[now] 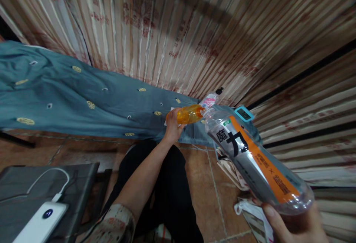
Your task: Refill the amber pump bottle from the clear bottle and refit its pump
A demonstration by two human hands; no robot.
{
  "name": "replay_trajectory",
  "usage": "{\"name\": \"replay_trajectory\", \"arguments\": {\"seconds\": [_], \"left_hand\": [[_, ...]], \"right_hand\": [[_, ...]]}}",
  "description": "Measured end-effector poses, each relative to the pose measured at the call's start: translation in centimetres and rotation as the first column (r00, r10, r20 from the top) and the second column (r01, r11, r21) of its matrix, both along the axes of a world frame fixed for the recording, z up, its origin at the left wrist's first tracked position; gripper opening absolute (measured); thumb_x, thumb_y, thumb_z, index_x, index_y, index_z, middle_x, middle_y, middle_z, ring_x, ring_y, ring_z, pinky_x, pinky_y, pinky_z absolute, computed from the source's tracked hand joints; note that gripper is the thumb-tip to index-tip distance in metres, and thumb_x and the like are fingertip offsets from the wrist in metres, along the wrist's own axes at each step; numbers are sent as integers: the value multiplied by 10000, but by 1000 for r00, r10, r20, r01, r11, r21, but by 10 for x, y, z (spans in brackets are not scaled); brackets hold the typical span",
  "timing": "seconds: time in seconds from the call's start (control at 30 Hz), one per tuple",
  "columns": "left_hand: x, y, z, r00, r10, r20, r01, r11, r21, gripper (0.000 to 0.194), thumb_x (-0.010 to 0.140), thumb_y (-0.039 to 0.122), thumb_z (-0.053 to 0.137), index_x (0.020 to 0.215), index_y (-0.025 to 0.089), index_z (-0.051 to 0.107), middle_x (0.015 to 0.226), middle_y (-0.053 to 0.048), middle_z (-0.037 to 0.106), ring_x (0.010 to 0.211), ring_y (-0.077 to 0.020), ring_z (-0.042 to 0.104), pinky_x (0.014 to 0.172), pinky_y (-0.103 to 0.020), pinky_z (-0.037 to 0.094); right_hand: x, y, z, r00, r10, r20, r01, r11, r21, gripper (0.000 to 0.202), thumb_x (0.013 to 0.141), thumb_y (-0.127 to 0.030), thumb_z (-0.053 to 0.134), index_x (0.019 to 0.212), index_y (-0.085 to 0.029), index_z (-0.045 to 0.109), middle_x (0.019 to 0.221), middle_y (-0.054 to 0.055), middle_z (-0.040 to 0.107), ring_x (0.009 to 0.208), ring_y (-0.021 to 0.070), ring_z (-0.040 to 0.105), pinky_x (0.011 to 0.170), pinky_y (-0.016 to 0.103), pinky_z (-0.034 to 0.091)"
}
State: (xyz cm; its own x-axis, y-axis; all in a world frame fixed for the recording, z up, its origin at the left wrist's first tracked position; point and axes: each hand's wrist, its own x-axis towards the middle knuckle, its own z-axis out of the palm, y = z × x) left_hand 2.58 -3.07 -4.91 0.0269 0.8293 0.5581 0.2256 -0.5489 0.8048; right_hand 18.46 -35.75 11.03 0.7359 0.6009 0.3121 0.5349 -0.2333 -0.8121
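Note:
My left hand (pixel 172 123) grips a small bottle of orange liquid (pixel 189 114), tilted so its neck meets the mouth of a larger clear bottle (pixel 256 157). That larger bottle has a grey and orange label with black characters and looks empty. My right hand (pixel 294 225) holds it by the base at the lower right, slanting up to the left. Both bottles hang above a tiled floor, in front of a blue quilt.
A blue quilt (pixel 69 95) with yellow patches lies along a striped curtain (pixel 180 24). A white power bank (pixel 41 222) with a cable rests on a dark case (pixel 78 183) at lower left. Bags (pixel 244 209) lie on the tiled floor (pixel 200 176). A small teal device (pixel 244 113) sits behind the bottles.

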Motion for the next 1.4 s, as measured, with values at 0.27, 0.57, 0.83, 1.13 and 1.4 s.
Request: {"name": "replay_trajectory", "arguments": {"seconds": [0.27,0.57,0.83,1.13,1.4], "left_hand": [[-2,0,1,1000,-11,0,11,1000,-3,663,805,165,745,1417,236,501,1430,-131,661,1351,-323,627,1194,-526,469],[2,0,-1,1000,0,13,0,1000,-19,673,787,143,721,1414,252,499,1442,-123,660,1368,-320,615,1209,-532,458],[6,-2,5,1000,3,11,-3,999,-47,674,776,125,719,1406,252,518,1446,-120,656,1379,-321,604,1234,-533,430],[4,-2,8,1000,14,-6,-15,997,-71,690,741,73,718,1384,243,530,1433,-123,667,1368,-325,615,1223,-548,441],[4,-1,8,1000,-1,-28,-1,997,-74,697,750,74,729,1396,238,525,1452,-129,656,1391,-328,601,1231,-550,435]], "right_hand": [[-9,2,0,999,12,-51,-11,1000,19,1182,683,-622,929,1648,-150,436,1504,187,606,1344,407,601,1195,613,436],[-20,4,-4,998,-26,-65,30,998,53,1099,680,-620,924,1584,-149,513,1423,181,644,1266,386,610,1212,637,373],[-16,6,-12,997,-16,-69,22,995,96,1060,705,-612,917,1564,-130,526,1322,173,667,1175,340,629,1187,606,411],[-17,13,-8,993,-15,-119,27,995,98,971,744,-591,896,1530,-142,542,1263,143,679,1274,359,602,1150,548,460],[-6,16,6,999,-18,-33,20,997,68,970,718,-647,890,1492,-144,590,1270,144,695,1168,344,636,1077,508,503]]}}
